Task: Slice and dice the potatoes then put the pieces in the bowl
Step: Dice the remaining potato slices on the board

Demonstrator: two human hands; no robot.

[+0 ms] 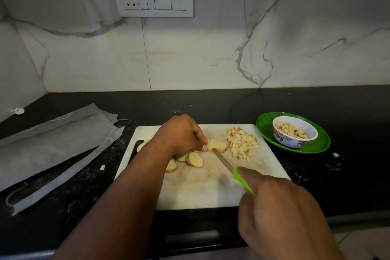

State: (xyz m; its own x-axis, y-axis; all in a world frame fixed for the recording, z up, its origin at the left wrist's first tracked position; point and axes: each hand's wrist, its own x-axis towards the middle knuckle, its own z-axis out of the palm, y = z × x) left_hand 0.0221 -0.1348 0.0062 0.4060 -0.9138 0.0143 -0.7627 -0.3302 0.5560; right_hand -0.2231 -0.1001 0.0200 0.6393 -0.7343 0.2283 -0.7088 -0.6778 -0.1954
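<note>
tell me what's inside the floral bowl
The floral bowl holds diced potato pieces, heaped near its rim. The pieces cover whatever lies deeper, including the bowl's bottom.

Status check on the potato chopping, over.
Left hand pinning potato slices on board. Right hand gripping knife, tip at the slices. Diced pile waiting; bowl partly filled. Nothing blocking.

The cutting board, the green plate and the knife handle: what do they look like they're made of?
Cutting board: likely plastic, white, matte, stained and scuffed. Green plate: probably plastic or melamine, glossy with highlights. Knife handle: bright green, likely plastic; blade looks metal.
</note>
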